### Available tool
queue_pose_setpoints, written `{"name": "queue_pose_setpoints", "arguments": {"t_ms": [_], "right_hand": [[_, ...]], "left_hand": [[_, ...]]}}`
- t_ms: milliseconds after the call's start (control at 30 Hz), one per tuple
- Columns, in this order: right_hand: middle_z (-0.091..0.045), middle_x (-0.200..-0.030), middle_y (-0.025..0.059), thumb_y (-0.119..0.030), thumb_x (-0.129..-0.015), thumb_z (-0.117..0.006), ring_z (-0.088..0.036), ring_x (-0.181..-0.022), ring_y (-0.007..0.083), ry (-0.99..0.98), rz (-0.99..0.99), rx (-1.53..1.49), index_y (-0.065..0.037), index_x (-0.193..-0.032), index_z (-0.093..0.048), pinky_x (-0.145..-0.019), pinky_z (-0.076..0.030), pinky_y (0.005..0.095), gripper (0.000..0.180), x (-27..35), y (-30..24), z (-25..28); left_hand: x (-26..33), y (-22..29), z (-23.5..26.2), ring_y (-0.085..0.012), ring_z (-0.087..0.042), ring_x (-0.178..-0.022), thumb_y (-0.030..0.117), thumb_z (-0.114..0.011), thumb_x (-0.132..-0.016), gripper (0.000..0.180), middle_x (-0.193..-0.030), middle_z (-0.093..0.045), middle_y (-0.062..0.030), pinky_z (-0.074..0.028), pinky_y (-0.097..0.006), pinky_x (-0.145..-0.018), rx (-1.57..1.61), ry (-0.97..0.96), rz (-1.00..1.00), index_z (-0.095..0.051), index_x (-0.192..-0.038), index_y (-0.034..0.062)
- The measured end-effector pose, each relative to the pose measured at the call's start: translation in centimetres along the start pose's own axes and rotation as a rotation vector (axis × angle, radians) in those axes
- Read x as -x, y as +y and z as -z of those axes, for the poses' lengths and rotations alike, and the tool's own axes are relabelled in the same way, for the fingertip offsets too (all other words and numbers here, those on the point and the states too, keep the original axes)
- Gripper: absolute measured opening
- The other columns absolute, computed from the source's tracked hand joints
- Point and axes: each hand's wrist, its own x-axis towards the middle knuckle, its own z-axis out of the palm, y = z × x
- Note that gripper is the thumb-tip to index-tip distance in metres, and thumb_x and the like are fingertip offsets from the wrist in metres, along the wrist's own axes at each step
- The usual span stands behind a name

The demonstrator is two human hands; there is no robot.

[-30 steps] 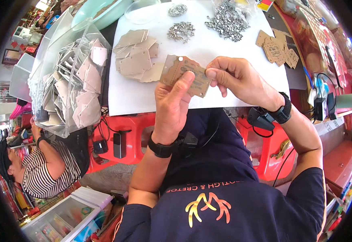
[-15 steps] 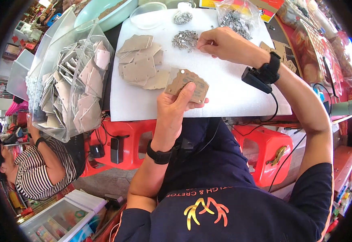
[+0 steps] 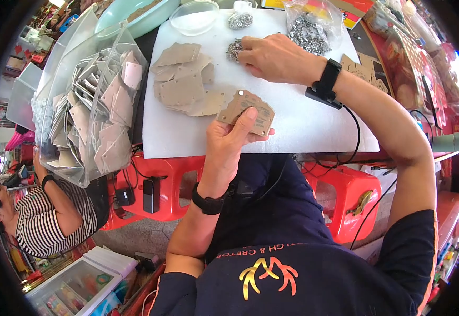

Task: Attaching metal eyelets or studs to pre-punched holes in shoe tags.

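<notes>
White worktop: left hand fingers clamp brown card tag; right hand fingers pinched in small metal eyelet pile, well apart from tag.

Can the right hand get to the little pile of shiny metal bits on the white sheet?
Probably yes: the right hand already rests at the small metal pile, nothing lying between them.
</notes>
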Motion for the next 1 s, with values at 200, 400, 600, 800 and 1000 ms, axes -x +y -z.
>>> {"name": "queue_pose_setpoints", "arguments": {"t_ms": [200,400,600,800,1000], "right_hand": [[-0.061,-0.077,0.0121,-0.014,-0.077,-0.059,-0.063,-0.073,0.0338,-0.219,-0.178,-0.184,-0.006,-0.077,-0.058,-0.068,-0.050,0.0450,0.008,2.6,-0.3,2.6],[-0.062,-0.073,0.0156,-0.010,-0.078,-0.058,-0.065,-0.070,0.0352,-0.327,-0.158,-0.006,-0.002,-0.077,-0.062,-0.065,-0.052,0.0432,0.009,6.5,-1.7,4.3],[-0.060,-0.083,0.0156,-0.002,-0.079,-0.058,-0.066,-0.074,0.0340,-0.212,-0.125,0.070,0.003,-0.081,-0.059,-0.065,-0.053,0.0410,0.006,8.0,-3.1,3.8],[-0.060,-0.086,0.0158,-0.005,-0.081,-0.058,-0.065,-0.077,0.0341,-0.093,-0.195,-0.006,0.001,-0.085,-0.059,-0.066,-0.052,0.0426,0.007,9.0,-3.3,2.5],[-0.059,-0.086,0.0133,-0.010,-0.085,-0.061,-0.061,-0.077,0.0345,-0.042,-0.341,-0.058,-0.002,-0.088,-0.059,-0.069,-0.050,0.0436,0.009,9.6,-3.2,2.2]], "left_hand": [[0.0,0.3,0.0,-0.0225,-0.071,-0.081,0.020,-0.059,-0.097,0.027,-0.099,-0.068,-0.0109,-0.059,-0.031,-0.068,-0.007,0.002,0.010,-0.060,-0.115,-0.0004],[0.2,0.3,-0.2,-0.0224,-0.070,-0.083,0.019,-0.059,-0.097,0.026,-0.099,-0.068,-0.0105,-0.059,-0.032,-0.069,-0.012,-0.008,-0.027,-0.060,-0.115,0.0007],[0.5,0.4,-0.4,-0.0223,-0.071,-0.078,0.018,-0.060,-0.096,0.028,-0.097,-0.068,-0.0115,-0.060,-0.030,-0.067,0.014,0.017,-0.059,-0.060,-0.116,-0.0014],[0.8,1.0,-1.0,-0.0225,-0.071,-0.078,0.017,-0.060,-0.096,0.028,-0.098,-0.068,-0.0115,-0.060,-0.029,-0.066,-0.011,0.031,-0.052,-0.060,-0.118,-0.0004],[0.9,1.0,-1.2,-0.0198,-0.070,-0.083,0.017,-0.062,-0.095,0.031,-0.103,-0.067,-0.0091,-0.059,-0.029,-0.070,-0.070,0.001,-0.060,-0.060,-0.121,0.0008]]}}
